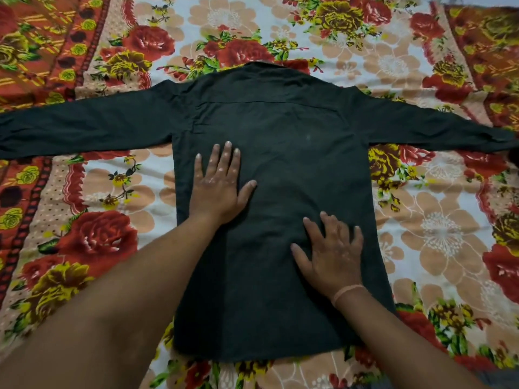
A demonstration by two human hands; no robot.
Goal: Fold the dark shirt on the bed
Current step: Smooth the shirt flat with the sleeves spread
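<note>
The dark shirt (pixel 280 130) lies flat on the bed, back side up, collar at the far end and hem nearest me. Both long sleeves stretch straight out to the left and right edges of the view. My left hand (pixel 217 186) rests palm down on the left middle of the shirt's back, fingers spread. My right hand (pixel 334 251) presses flat on the lower right part of the back, fingers apart, with a pale band on its wrist. Neither hand grips any cloth.
A floral bedsheet (pixel 435 220) with red roses, peach flowers and orange borders covers the whole bed under the shirt. It shows on every side of the shirt.
</note>
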